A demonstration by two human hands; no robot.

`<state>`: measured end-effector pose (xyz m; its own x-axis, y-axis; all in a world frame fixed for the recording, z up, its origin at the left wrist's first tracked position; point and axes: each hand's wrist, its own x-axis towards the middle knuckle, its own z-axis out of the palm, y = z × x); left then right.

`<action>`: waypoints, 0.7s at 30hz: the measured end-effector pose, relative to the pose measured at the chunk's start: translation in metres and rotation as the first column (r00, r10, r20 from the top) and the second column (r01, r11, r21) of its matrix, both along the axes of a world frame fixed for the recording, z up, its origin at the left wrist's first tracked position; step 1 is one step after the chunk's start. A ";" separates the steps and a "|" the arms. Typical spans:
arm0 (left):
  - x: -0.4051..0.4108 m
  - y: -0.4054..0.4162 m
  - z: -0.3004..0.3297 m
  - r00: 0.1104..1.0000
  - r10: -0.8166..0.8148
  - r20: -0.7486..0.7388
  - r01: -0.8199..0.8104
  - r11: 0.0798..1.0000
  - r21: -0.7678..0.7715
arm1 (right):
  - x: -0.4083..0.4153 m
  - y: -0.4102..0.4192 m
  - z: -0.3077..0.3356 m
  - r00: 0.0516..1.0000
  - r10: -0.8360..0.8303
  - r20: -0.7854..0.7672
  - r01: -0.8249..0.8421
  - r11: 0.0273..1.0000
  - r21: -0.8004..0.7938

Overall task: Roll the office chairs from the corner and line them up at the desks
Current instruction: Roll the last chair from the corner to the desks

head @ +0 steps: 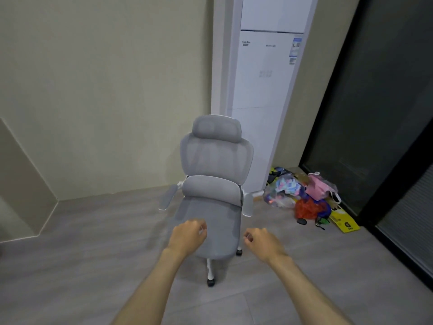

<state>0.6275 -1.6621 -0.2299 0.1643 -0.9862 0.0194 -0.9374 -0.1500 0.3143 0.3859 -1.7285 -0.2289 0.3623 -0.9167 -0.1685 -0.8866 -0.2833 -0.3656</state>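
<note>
Grey mesh chair (212, 184) sits ungripped, left hand (188, 235) and right hand (261, 240) loosely curled, empty; castors risk snagging bag pile (302, 195) on the right.

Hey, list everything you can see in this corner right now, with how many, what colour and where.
chair: one, grey mesh with white frame, mid-floor facing the camera, in front of the corner
air conditioner: one, white, tall floor unit standing in the corner behind the chair
bags: a pile, mixed colours with pink and red, on the floor right of the chair; count unclear
box: one, yellow, flat on the floor at the pile's right edge
glass door: one, dark with black frame, right wall
floor: grey wood-look planks
left hand: bare, fingers loosely curled, holding nothing, over the seat's front edge
right hand: bare, fingers loosely curled, holding nothing, beside the seat's right front
</note>
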 end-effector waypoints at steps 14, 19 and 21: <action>0.044 -0.279 0.013 1.000 -0.003 -0.027 0.001 0.998 -0.058 | 0.066 -0.282 0.017 0.997 0.000 0.077 0.009 0.993 -0.117; 0.059 -0.371 0.017 0.997 0.067 -0.034 -0.070 0.993 -0.092 | 0.092 -0.401 0.020 0.989 0.099 0.111 -0.087 0.991 -0.105; 0.067 -0.408 0.018 0.992 0.114 -0.055 -0.118 0.990 -0.079 | 0.101 -0.452 0.022 0.979 0.147 0.142 -0.132 0.985 -0.108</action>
<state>0.6947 -2.0704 -0.2122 0.2806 -0.9558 0.0882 -0.8978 -0.2289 0.3761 0.4871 -2.1800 -0.2072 0.5019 -0.8648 -0.0154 -0.7739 -0.4410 -0.4546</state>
